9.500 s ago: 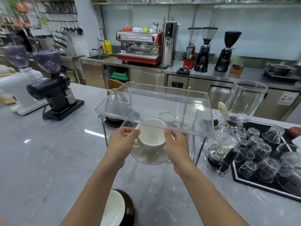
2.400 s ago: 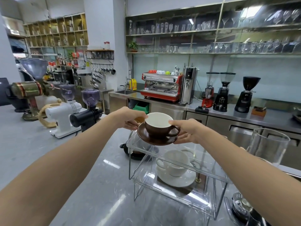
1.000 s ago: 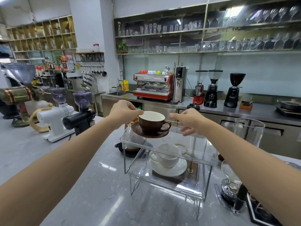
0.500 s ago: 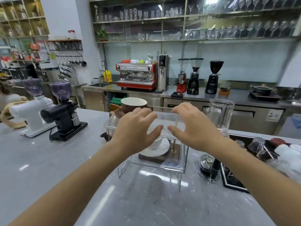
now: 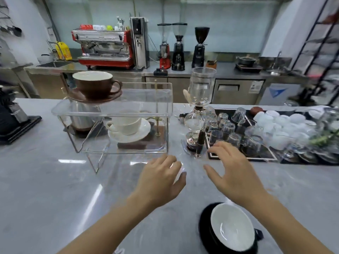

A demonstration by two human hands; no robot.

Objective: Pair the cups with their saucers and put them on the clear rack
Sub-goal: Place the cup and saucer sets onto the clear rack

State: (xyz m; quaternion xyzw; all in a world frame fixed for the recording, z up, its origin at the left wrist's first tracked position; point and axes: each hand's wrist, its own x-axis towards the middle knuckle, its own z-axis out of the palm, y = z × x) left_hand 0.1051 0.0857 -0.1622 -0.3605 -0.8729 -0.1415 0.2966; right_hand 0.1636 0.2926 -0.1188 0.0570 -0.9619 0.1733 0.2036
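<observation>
The clear rack (image 5: pixel 143 99) stands on the grey counter. A brown cup (image 5: pixel 91 85) sits on its brown saucer (image 5: pixel 97 97) at the left of the top shelf. On the lower shelf a white cup (image 5: pixel 126 124) rests on a white saucer (image 5: pixel 132 135). A black cup (image 5: pixel 231 226), white inside, sits on a black saucer (image 5: pixel 205 231) near the counter's front edge. My left hand (image 5: pixel 159 178) hovers over the counter in front of the rack, fingers curled loosely and empty. To its right, above the black cup, my right hand (image 5: pixel 231 169) is spread and empty.
A glass siphon brewer (image 5: pixel 199 110) stands just right of the rack. Behind my right hand is a black mat (image 5: pixel 267 154) with several upturned glasses. A black grinder base (image 5: pixel 16 125) sits at far left. Behind the rack stands a metal kettle (image 5: pixel 84 116).
Both hands have pulled back from the rack's top shelf toward me and down, leaving the brown cup and saucer there. The view has tilted down, bringing the black cup into sight.
</observation>
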